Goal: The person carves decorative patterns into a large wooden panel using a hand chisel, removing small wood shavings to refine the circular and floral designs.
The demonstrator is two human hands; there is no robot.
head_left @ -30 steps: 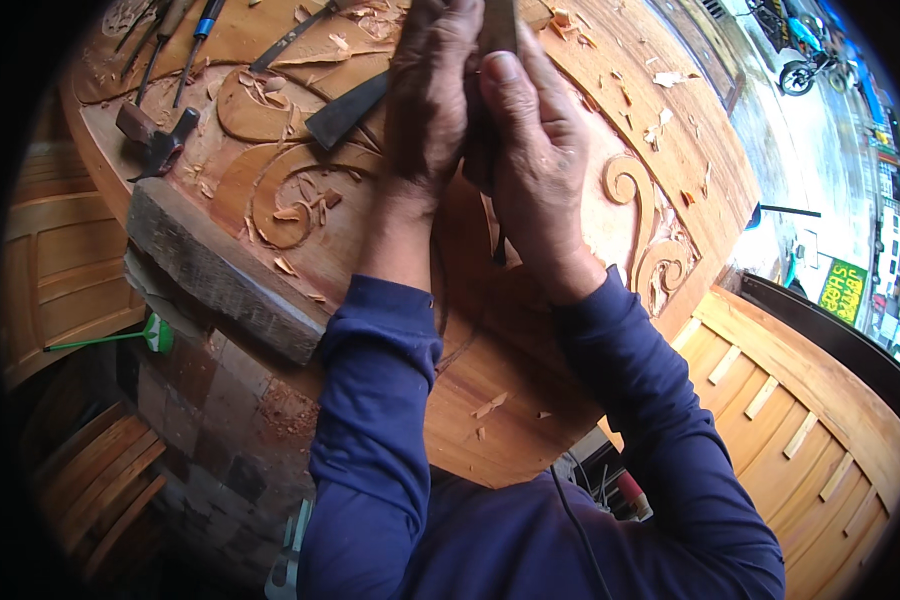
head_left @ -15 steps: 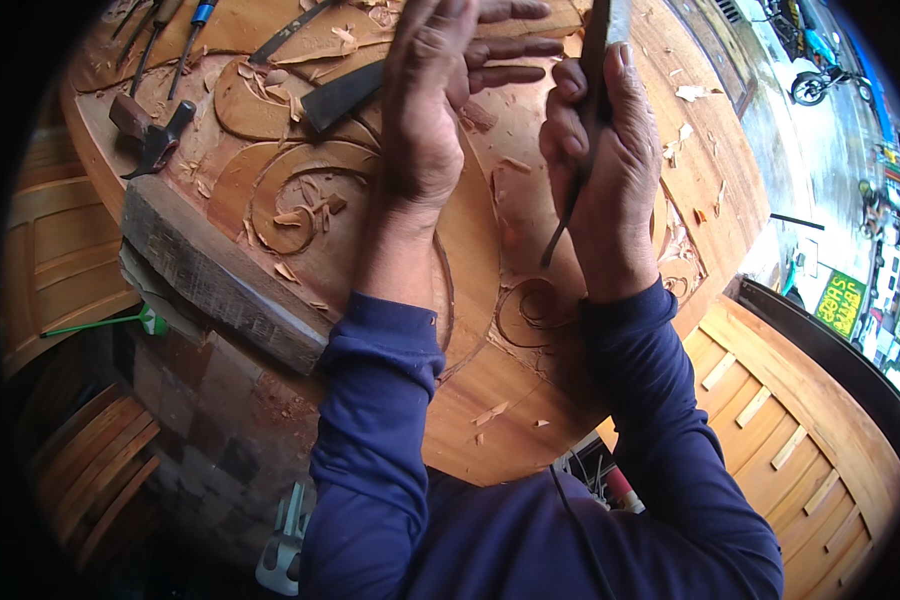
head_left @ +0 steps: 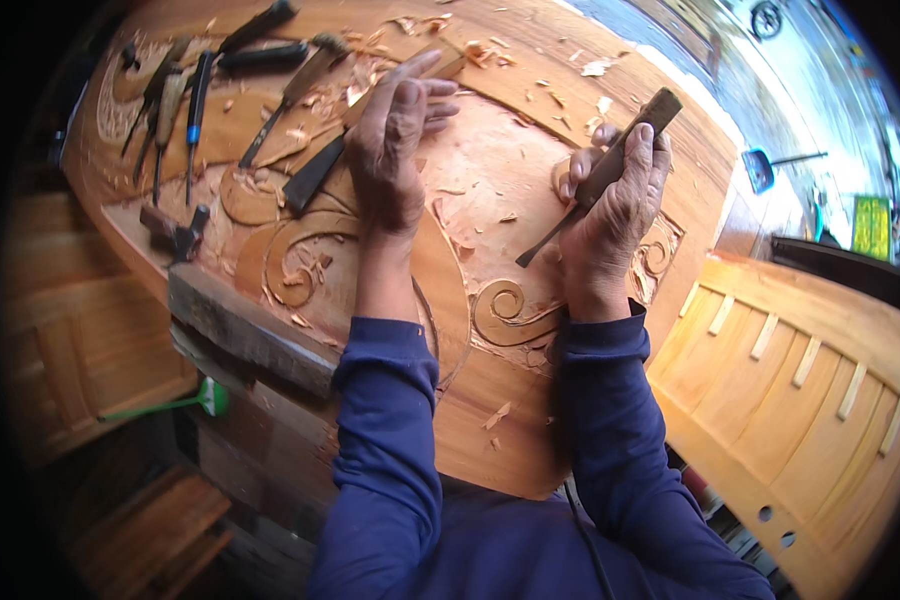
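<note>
My right hand (head_left: pixel 618 200) is wrapped round the dark handle of a chisel (head_left: pixel 610 180); its thin blade points down to the left, over the panel. My left hand (head_left: pixel 395 160) is raised with its fingers stretched out and holds nothing. Beneath it lies a broad dark blade (head_left: pixel 314 178), its upper part partly hidden by the hand. Below both hands is a large wooden panel (head_left: pixel 510 440) with carved scrolls and scattered shavings. One scroll carving (head_left: pixel 500 302) lies just left of my right wrist, another (head_left: pixel 292 268) left of my left wrist.
Several chisels, one with a blue-banded handle (head_left: pixel 200 95), lie at the far left, above a dark hammer-like tool (head_left: pixel 177 232). A heavy timber block (head_left: pixel 250 325) sits along the panel's left edge. Slatted woodwork (head_left: pixel 780 370) stands at right; a green-handled tool (head_left: pixel 210 397) is below left.
The view has shifted, showing more tools at the far left. My right hand has turned the chisel from nearly upright to a slant leaning right. My left hand stays open.
</note>
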